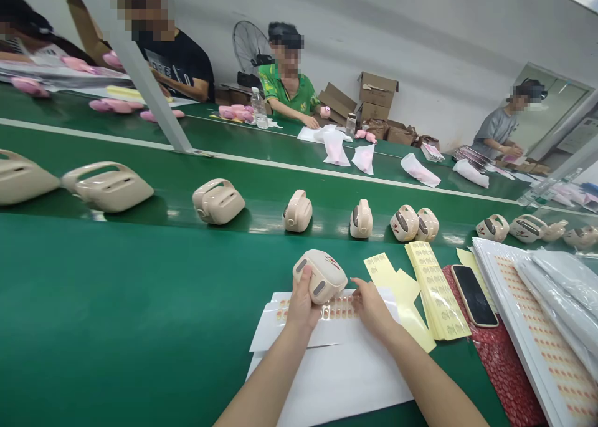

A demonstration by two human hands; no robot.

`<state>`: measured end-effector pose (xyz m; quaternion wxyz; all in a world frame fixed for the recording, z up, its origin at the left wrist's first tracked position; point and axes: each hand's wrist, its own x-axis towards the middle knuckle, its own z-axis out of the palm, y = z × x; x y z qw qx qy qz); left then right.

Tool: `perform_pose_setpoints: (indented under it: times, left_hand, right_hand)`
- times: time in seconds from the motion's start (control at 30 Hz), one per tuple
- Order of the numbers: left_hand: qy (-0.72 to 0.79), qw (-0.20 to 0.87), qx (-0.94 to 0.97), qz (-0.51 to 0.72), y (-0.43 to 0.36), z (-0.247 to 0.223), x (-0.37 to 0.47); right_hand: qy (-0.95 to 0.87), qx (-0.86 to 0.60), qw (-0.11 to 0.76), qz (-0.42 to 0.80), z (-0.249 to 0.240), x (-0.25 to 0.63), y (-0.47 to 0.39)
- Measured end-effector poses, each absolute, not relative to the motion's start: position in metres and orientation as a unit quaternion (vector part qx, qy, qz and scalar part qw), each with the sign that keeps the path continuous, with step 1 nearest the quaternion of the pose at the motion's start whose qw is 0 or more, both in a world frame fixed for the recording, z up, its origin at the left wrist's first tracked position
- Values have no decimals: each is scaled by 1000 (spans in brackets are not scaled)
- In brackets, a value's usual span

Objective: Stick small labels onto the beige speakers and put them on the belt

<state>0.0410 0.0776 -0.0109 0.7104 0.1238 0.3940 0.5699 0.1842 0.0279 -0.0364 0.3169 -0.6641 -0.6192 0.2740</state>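
My left hand (303,299) is closed around a rounded beige plastic device (322,272). The device is tilted, showing two grey oblong pads and a small red-and-dark print. Below it lies a white sheet of small orange-rimmed stickers (337,308), on top of larger white sheets (346,377). Close to the device's right side, my right hand (374,308) is over the sticker sheet. Its index finger is stretched out, the other fingers are bent, and I see nothing held in it. Whether a small sticker sits on a fingertip is too small to tell.
Several similar beige devices with handles (218,201) stand in a row on the green conveyor (266,209). To the right are yellow label sheets (436,290), a phone (474,295), red bubble wrap (502,364) and stacked sticker sheets (527,327). Co-workers sit across the line.
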Motion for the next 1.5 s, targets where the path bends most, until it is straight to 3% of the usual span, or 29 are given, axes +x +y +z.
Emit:
perform_pose_setpoints:
  times: [0.27,0.5,0.8,1.1,1.23,1.4,1.5]
  left_hand:
    - [313,752,71,576,78,-13,41]
    - [59,830,45,552,73,-25,35]
    - [19,844,33,534,70,-24,42]
    - [12,843,18,538,67,-20,41]
    - [2,842,17,539,66,-19,42]
    - [-40,844,28,535,68,-23,40]
    - [-56,841,42,537,71,-28,38]
  right_hand:
    - [-326,-580,626,407,-1,181,29]
    - [-211,-478,717,461,30,134,40]
    - [-205,-476,749,411,24,121,49]
    - [-257,-493,735,388,22,120,49]
    - [-302,-533,721,324,17,116,49]
    - [-506,-582,631,89,3,127,44]
    - [-598,-587,544,49,2,140,39]
